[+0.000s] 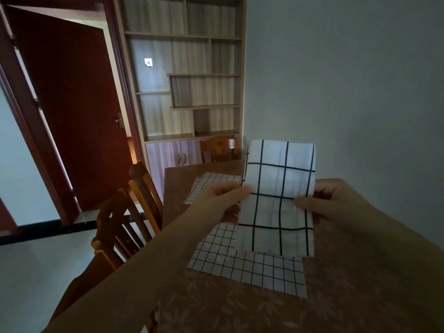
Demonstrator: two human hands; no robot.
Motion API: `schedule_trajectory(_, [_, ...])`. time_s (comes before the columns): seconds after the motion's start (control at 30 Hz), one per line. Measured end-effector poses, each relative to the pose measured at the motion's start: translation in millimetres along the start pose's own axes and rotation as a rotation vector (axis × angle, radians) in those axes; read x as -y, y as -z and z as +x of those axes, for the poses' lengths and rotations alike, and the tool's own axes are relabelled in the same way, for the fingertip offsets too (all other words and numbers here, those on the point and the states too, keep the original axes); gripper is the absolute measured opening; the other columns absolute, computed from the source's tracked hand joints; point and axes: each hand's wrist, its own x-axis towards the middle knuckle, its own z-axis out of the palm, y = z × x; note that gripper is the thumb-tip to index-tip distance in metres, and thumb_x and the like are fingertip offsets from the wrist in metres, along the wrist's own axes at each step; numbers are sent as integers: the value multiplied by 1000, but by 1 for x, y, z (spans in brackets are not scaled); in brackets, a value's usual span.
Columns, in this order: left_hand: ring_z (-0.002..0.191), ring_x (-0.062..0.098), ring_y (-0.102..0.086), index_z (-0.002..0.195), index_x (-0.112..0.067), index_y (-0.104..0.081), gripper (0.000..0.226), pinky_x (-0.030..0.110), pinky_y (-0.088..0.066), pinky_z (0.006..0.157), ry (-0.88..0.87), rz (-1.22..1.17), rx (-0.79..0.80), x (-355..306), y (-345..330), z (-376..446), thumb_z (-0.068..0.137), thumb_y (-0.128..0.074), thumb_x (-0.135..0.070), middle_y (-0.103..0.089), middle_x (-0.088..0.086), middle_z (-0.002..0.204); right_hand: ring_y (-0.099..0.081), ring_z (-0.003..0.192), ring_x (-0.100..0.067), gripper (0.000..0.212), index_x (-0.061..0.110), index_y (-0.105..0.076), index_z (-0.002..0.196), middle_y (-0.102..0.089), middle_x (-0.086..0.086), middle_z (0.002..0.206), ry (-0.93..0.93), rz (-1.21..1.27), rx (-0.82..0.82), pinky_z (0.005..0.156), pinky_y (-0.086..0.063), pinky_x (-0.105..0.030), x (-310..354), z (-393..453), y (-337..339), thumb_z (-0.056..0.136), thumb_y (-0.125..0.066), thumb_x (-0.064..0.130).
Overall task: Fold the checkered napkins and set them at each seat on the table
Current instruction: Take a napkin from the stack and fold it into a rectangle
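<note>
My left hand (216,195) and right hand (329,200) pinch a folded napkin (276,200) at centre frame, above the worktop (240,308). Two napkins (252,267) lie set; seats remain, I judge.

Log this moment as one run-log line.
phase: folding | both hands pinch held napkin | two napkins on table
</note>
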Motion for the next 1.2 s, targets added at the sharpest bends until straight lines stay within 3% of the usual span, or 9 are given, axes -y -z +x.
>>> schedule_trajectory(0.27, [64,10,-68,86,-7,-67,8,23,-57,61,-107,133,-92,2,5,-3,90,-62,-10,-71,-3,68,-70,58,-9,12,10,-71,82,-74,1,67,-66,39,150,52,-50,-11,1,-1,-2,88,-63,4])
schedule_trajectory(0.43, [74,16,-72,95,-13,-69,9,26,-60,65,-72,111,-57,-2,6,-7,88,-62,-14,-75,3,84,-72,68,-24,9,4,-71,88,-75,-9,74,-103,112,95,57,-56,-22,1,-2,-5,88,-62,5])
schedule_trajectory(0.6, [67,11,-72,107,-12,-66,21,20,-56,55,-10,46,0,-7,5,-13,92,-58,0,-76,5,83,-68,93,-45,19,5,-70,104,-73,-21,97,-146,273,72,87,-53,-61,3,-5,-8,88,-59,5])
schedule_trajectory(0.7, [84,23,-69,100,-12,-71,23,33,-62,66,13,-68,-41,-5,4,-14,91,-56,2,-73,12,94,-65,98,-46,22,11,-75,97,-73,-20,100,-166,427,66,92,-49,-62,1,-5,-10,82,-59,8])
schedule_trajectory(0.8, [80,22,-69,75,-19,-78,43,33,-60,71,39,-177,-26,-6,5,-14,92,-48,7,-75,6,86,-70,79,-32,39,18,-80,75,-75,-12,83,-134,461,86,75,-57,-43,4,-8,-9,89,-48,-1])
schedule_trajectory(0.97, [84,25,-67,77,-25,-78,31,38,-58,68,92,-260,-12,-7,4,-14,88,-55,-7,-74,3,92,-68,85,-44,45,9,-74,68,-74,-18,85,6,298,103,77,-54,-51,11,-15,-6,92,-41,-11])
schedule_trajectory(1.03, [86,26,-69,85,-25,-79,24,42,-57,75,176,-301,-38,-7,2,-15,91,-56,-21,-75,4,92,-69,80,-41,50,13,-74,67,-75,-12,79,49,220,74,69,-58,-44,11,-14,-6,92,-41,-14])
schedule_trajectory(1.13, [87,27,-72,106,-20,-70,54,40,-60,70,329,-194,17,-7,1,-19,87,-41,-62,-76,8,95,-71,67,-30,59,19,-72,62,-74,-5,71,103,147,30,56,-58,-25,12,-14,-6,91,-38,-19])
schedule_trajectory(1.2, [81,26,-73,109,-19,-66,60,35,-61,64,343,-101,84,-6,0,-21,77,-47,-65,-76,9,91,-71,61,-22,59,18,-71,61,-73,-3,68,120,121,16,53,-56,-22,12,-15,-5,91,-37,-20])
